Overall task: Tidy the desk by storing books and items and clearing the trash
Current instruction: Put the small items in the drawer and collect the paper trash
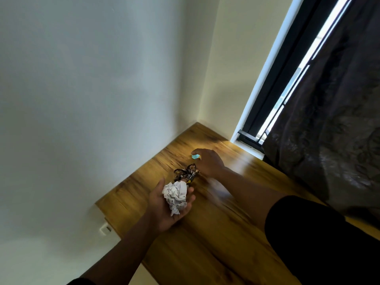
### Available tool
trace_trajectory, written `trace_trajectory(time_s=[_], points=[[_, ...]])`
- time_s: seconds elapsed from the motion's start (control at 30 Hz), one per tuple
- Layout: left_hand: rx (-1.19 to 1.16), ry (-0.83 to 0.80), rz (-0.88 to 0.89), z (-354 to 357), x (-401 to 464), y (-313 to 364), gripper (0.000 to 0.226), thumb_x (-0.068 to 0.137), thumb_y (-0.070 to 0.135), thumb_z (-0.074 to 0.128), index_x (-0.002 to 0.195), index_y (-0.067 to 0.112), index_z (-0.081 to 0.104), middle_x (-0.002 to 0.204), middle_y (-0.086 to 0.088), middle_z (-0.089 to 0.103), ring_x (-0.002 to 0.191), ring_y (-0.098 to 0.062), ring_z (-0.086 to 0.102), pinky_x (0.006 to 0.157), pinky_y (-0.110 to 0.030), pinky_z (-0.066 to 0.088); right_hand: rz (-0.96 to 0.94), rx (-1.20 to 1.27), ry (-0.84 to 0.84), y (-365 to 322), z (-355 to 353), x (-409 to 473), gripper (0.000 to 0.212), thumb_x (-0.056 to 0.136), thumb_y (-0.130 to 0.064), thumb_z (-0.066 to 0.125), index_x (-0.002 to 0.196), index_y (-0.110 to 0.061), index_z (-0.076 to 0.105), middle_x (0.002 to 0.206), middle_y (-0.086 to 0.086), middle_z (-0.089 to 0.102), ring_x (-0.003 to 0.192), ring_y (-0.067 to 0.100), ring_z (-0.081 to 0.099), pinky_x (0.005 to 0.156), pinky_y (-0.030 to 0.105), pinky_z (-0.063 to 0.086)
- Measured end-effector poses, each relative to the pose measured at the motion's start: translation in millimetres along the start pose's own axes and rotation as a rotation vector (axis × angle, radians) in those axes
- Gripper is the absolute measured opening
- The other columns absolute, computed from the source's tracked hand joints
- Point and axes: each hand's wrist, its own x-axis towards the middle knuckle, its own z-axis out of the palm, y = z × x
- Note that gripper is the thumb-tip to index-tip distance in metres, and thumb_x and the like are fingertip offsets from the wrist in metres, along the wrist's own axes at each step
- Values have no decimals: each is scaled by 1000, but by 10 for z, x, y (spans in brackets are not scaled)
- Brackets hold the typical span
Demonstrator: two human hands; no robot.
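Left hand (166,204) cups a paper wad (176,196) loosely, fingers barely curled round it; a tilt drops it. Right hand (207,162) reaches far over the counter (216,243), fingers pinching a blue scrap (195,156). Dark wrapper (186,174) lies between the hands; a forearm sweep could knock it off.

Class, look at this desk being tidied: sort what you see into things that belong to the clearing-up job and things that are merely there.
Part of the job:
- crumpled white paper, held in the left hand
- dark printed wrapper on the desk
- small turquoise item at the right hand fingertips

Merely there:
- dark curtain
- window frame
- wall socket
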Motion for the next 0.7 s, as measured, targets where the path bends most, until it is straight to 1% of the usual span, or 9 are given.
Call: trace_trajectory(time_s=[0.07,0.13,0.23,0.3,0.4,0.47,0.57,0.63,0.7], points=[[65,-1,-17,-24,3,15,79,90,70,45,138,9,60,129,-19,65,115,-40,63,80,-44,60,28,-95,-111,-4,24,88,40,91,-35,51,128,-33,66,135,-1,64,123,27,58,100,41,48],[128,3,-41,-24,-10,3,77,88,70,46,135,12,63,134,-17,64,116,-41,64,83,-45,57,41,-181,-158,13,49,135,40,94,-39,47,128,-29,66,137,-2,62,126,28,54,102,43,44],[161,-7,-58,2,-13,-37,73,85,69,48,126,13,70,133,-16,64,115,-40,65,84,-44,57,82,-139,-123,65,64,176,46,94,-38,51,137,-26,60,142,1,59,129,28,53,104,43,43],[168,-13,-57,30,0,-69,72,83,68,49,121,12,73,130,-17,66,113,-39,66,82,-44,58,99,-46,-79,102,57,171,51,91,-32,56,141,-22,58,144,4,59,129,28,54,104,41,45],[145,-17,-75,83,50,-123,73,85,69,49,118,10,76,130,-18,66,114,-40,65,81,-45,61,111,98,57,116,5,102,49,91,-22,59,139,-19,61,142,3,61,127,25,55,101,34,43],[110,-2,-80,111,111,-180,75,89,71,46,115,7,77,127,-19,68,112,-40,67,84,-46,60,90,163,135,86,-52,9,44,89,-24,60,133,-22,66,136,0,64,126,23,55,101,34,42],[16,31,-97,159,199,-321,78,89,71,48,111,2,77,119,-20,71,114,-41,65,94,-50,55,6,264,177,50,-109,-217,35,81,-30,64,114,-27,76,118,-7,73,114,15,63,99,37,51],[-55,29,-106,182,241,-408,80,90,72,49,109,-1,77,115,-18,70,113,-37,61,94,-52,55,-46,321,156,18,-122,-412,25,80,-26,70,103,-26,79,105,-10,77,101,4,68,89,30,57],[-96,7,-111,207,249,-467,82,91,73,47,113,-1,75,118,-19,69,118,-37,58,96,-55,53,-101,355,119,-13,-131,-617,17,82,-17,75,96,-25,81,97,-12,78,90,-4,69,80,20,56]])
